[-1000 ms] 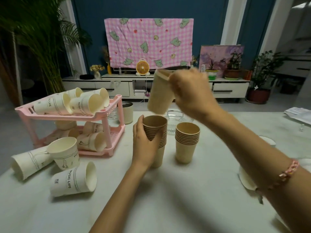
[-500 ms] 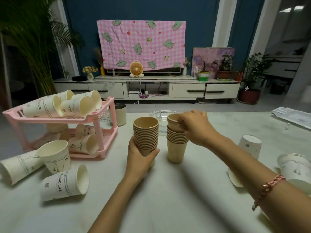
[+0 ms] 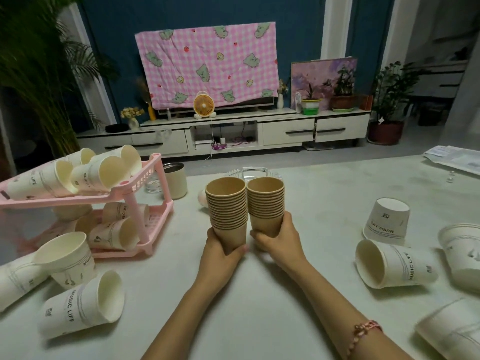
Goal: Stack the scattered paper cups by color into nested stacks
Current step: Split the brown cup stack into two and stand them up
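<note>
Two nested stacks of brown paper cups stand side by side at the table's middle. My left hand (image 3: pixel 220 253) grips the base of the left brown stack (image 3: pixel 227 203). My right hand (image 3: pixel 279 242) grips the base of the right brown stack (image 3: pixel 265 201). The two stacks almost touch. White printed cups lie scattered: one on its side at the front left (image 3: pixel 83 307), one upright-tilted beside it (image 3: pixel 66 258), one upside down at the right (image 3: pixel 387 219), one on its side at the right (image 3: pixel 392 263).
A pink two-tier rack (image 3: pixel 140 183) at the left holds several white cups on both shelves. A beige canister (image 3: pixel 176 180) and a clear glass dish (image 3: pixel 254 172) stand behind the stacks. More white cups lie at the right edge (image 3: pixel 459 255). Papers (image 3: pixel 454 159) rest at the far right.
My right hand dropped the brown cup onto the right stack, then moved down to grip that stack's base. The two stacks now stand closer together.
</note>
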`<action>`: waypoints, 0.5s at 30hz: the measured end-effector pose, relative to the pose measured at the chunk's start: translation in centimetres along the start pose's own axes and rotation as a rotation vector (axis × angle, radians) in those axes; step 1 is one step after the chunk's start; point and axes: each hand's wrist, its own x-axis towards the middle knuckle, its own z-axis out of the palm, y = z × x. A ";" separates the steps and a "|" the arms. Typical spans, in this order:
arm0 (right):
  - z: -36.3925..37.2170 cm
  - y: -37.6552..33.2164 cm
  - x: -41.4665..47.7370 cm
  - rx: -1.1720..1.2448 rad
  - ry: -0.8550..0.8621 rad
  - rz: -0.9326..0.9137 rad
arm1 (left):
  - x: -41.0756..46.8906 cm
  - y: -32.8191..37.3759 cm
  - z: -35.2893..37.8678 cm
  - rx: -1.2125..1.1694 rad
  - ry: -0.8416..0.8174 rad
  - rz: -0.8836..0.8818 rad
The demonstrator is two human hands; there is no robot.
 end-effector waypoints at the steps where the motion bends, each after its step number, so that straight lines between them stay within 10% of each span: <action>1: -0.1 0.3 0.7 -0.006 0.038 0.009 | 0.7 0.2 0.7 0.007 -0.021 -0.003; 15: -2.3 -0.6 -1.2 -0.101 0.330 0.157 | 2.5 1.6 6.4 0.291 0.038 0.024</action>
